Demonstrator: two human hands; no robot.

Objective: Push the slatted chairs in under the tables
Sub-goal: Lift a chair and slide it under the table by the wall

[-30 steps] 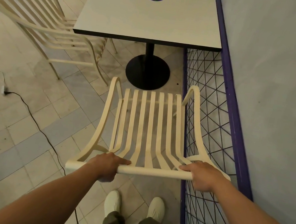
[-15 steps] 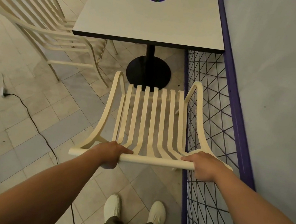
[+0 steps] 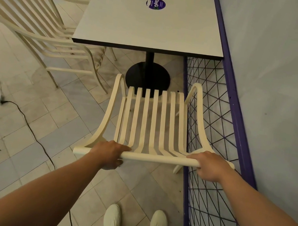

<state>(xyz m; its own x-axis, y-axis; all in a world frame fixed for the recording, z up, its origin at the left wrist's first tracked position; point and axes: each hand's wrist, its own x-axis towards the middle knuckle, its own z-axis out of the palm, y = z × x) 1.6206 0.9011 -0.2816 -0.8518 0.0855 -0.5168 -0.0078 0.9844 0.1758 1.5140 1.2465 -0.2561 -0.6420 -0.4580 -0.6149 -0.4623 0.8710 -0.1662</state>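
Both hands clamped on the top rail, left hand (image 3: 110, 152) and right hand (image 3: 208, 165), and the chair (image 3: 152, 121) has slid forward toward the table (image 3: 149, 24) over the last second. Seat front now reaches the table's black base (image 3: 147, 77) but still sits short of the table's edge, so more pushing looks needed.

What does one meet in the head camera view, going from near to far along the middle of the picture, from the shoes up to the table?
Shoes → top rail of the chair, held by both hands → seat slats → round black table base → table top → purple sticker.
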